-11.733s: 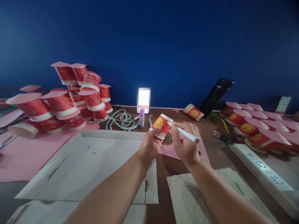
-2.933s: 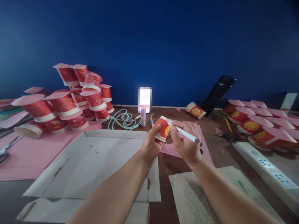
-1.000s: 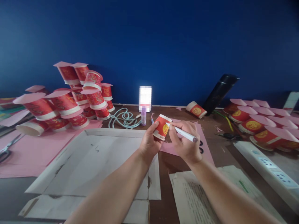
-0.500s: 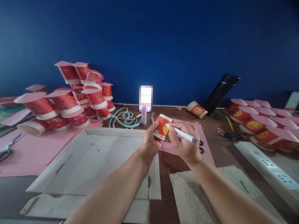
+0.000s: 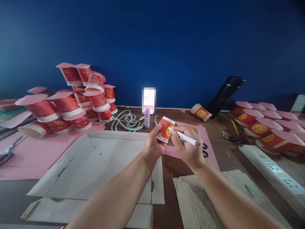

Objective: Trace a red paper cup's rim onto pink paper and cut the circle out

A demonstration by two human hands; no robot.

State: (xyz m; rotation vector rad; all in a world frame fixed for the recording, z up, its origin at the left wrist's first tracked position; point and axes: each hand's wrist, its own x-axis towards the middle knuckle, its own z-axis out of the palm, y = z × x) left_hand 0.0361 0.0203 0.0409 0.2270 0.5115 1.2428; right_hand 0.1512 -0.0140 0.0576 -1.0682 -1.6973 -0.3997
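Note:
My left hand (image 5: pixel 153 143) grips a red paper cup (image 5: pixel 164 127) with a white rim and a yellow round emblem, tilted above the table. A white marker (image 5: pixel 188 138) with a dark end is pinched in my right hand (image 5: pixel 190 148), and its tip meets the cup near the emblem. Beneath the right hand lies a pink paper sheet (image 5: pixel 211 152), with black scissor handles (image 5: pixel 205 150) partly hidden by that hand. Just behind the held cup stands a purple glue stick (image 5: pixel 147 120).
Stacked red cups with pink discs (image 5: pixel 69 103) rise at left; more capped cups (image 5: pixel 274 124) stand at right. Around my arms lie a flattened white box (image 5: pixel 95 165), printed paper (image 5: pixel 200 200) and a power strip (image 5: pixel 274 171). A black flask (image 5: pixel 224 93) leans on the wall.
The marker and my right hand have shifted very slightly on the cup's face. Otherwise the scene looks the same.

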